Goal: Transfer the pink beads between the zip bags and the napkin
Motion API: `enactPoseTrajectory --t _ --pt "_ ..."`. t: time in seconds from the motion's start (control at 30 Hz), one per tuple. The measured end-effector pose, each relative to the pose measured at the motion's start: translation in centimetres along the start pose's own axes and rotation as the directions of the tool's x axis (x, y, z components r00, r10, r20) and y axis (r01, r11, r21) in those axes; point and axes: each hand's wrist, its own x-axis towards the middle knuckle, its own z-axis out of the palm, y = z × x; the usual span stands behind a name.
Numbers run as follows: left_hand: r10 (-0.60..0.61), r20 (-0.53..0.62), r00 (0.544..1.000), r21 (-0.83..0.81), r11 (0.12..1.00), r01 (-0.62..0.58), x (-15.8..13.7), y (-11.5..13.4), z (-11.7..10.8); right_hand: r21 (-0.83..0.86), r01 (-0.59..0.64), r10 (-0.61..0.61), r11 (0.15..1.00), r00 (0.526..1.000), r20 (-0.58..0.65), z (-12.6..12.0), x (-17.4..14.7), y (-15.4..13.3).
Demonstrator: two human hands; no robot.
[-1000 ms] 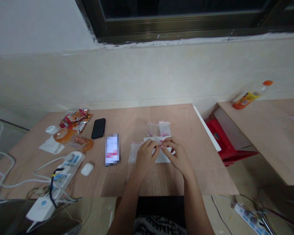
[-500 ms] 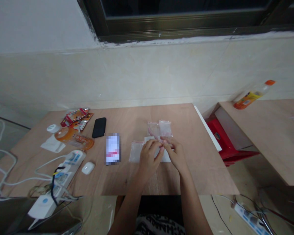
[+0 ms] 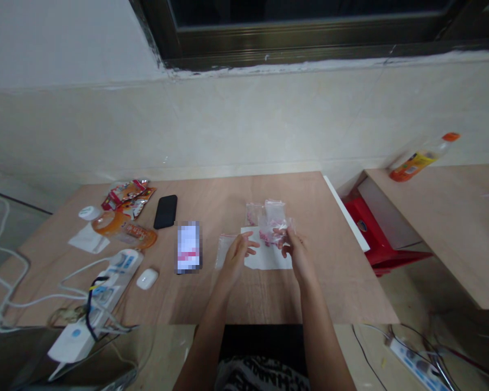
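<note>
My right hand [image 3: 296, 250] pinches a small clear plastic bag [image 3: 272, 234] by its right edge, with little pinkish-red pieces inside that are too small to make out. The bag is held over the back part of a white sheet of paper [image 3: 269, 260]. My left hand [image 3: 238, 251] holds nothing; its fingers are apart, at the left edge of the paper. Beneath and beside that hand lies a flat clear zip bag [image 3: 223, 248]. Behind the paper rest two more small clear bags, the left one [image 3: 251, 209] with reddish bits and the right one [image 3: 275, 208] overlapping it.
To the left lie a lit phone [image 3: 188, 247], a black phone [image 3: 165, 212], a white earbud case [image 3: 147, 279], an orange drink bottle [image 3: 124, 231], snack packets [image 3: 128, 195] and a power strip [image 3: 106, 293] with cables. A red stool [image 3: 364, 231] stands between the tables.
My hands, together over the paper before, have moved apart. The left has let go and opened to the left; the right now holds the small bag out in view.
</note>
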Motion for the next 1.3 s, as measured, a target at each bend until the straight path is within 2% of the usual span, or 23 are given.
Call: enactPoseTrajectory --t 0.2,0.33,0.53,0.7,0.93,1.1,1.17,1.3 --pt "0.007 0.023 1.000 0.010 1.000 -0.007 -0.3 0.6 0.1 0.154 -0.119 0.118 0.981 0.993 0.018 0.1 0.5 1.2" --pt "0.042 0.034 0.999 -0.011 0.999 -0.042 -0.5 1.5 -0.1 0.162 -0.156 0.155 0.974 0.988 0.016 0.1 0.8 2.1" --pt "0.074 -0.082 0.994 0.052 0.996 -0.070 -0.1 1.3 -0.6 0.247 -0.154 0.143 0.957 0.988 0.062 0.2 0.9 2.6" --pt "0.035 0.047 0.998 0.037 0.999 -0.037 -0.3 1.0 -0.6 0.299 -0.176 0.155 0.938 0.984 0.092 0.2 1.1 2.8" --pt "0.061 0.054 0.997 0.008 0.998 -0.061 -1.2 2.7 -0.6 0.354 -0.216 0.208 0.910 0.976 0.062 0.5 1.2 3.8" --pt "0.078 0.083 0.993 0.020 0.997 -0.080 -1.8 3.9 -0.6 0.427 -0.272 0.246 0.862 0.962 0.116 1.1 0.9 4.4" --pt "0.082 0.071 0.994 0.027 0.996 -0.084 -1.8 3.9 -0.7 0.431 -0.278 0.239 0.858 0.960 0.144 1.4 0.7 4.6" --pt "0.084 -0.032 0.996 0.068 0.994 -0.081 -1.4 3.1 -0.7 0.426 -0.308 0.256 0.851 0.951 0.176 2.0 0.2 4.8"
